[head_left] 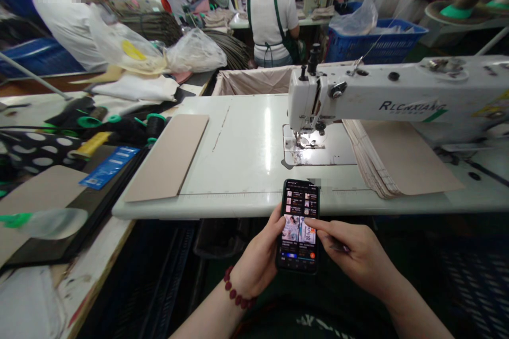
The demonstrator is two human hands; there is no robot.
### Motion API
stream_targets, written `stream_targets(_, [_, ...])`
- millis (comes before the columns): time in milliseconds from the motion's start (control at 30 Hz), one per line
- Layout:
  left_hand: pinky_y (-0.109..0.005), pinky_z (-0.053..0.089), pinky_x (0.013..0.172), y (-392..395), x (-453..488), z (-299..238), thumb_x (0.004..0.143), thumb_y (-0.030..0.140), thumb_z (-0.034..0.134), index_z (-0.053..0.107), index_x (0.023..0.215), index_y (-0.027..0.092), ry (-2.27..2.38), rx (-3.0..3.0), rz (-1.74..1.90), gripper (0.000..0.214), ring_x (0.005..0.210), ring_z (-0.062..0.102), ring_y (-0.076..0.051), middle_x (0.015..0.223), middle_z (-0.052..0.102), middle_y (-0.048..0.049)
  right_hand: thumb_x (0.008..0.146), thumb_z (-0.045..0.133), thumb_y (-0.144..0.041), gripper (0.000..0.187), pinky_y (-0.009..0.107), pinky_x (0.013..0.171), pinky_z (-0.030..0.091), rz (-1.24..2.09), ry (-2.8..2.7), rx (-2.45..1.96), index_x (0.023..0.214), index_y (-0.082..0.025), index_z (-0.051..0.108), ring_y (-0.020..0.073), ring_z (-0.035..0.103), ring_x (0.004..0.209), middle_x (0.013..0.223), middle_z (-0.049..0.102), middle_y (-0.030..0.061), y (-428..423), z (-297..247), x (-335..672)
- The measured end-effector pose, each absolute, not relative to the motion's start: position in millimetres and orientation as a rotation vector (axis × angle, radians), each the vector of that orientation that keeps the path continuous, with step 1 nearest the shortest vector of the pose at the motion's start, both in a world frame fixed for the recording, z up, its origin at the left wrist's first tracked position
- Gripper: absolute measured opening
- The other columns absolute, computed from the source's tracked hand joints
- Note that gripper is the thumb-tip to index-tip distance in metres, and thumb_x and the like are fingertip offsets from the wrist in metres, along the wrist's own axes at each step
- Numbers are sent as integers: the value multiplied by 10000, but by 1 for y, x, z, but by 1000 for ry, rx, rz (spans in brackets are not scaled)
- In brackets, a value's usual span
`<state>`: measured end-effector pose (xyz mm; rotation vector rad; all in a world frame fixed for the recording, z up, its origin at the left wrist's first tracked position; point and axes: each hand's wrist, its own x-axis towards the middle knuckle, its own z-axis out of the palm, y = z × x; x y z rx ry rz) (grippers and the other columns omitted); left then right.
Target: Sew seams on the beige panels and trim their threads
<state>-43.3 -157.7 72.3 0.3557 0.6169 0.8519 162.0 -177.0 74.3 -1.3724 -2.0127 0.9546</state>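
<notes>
Item: lit phone point(298, 225), gripped upright in the left hand point(258, 251), fingers curled round its edge, just off the front of the white sewing table point(238, 206). Item: right hand point(353, 254), holding nothing, fingers half extended, index fingertip at the screen (touching or not, hard to tell). Also: red bead bracelet point(234, 288) on the left wrist; sewing machine point(318, 100) and tan board point(167, 158) on the table.

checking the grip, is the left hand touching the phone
Touching: the head view shows the left hand wrapped around the left edge of the smartphone.
</notes>
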Motion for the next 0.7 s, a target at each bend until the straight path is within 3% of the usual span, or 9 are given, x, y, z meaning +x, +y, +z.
stream_targets(700, [-413, 279, 1111, -157, -40, 76, 980, 305, 472, 381, 1453, 282, 596, 336, 846, 482, 1288, 463, -264, 1365, 549, -57, 949, 481, -344, 372, 235, 601, 415, 906, -2023, -1377, 1303, -265, 564, 141, 593, 694, 842, 674, 22, -176, 78, 163])
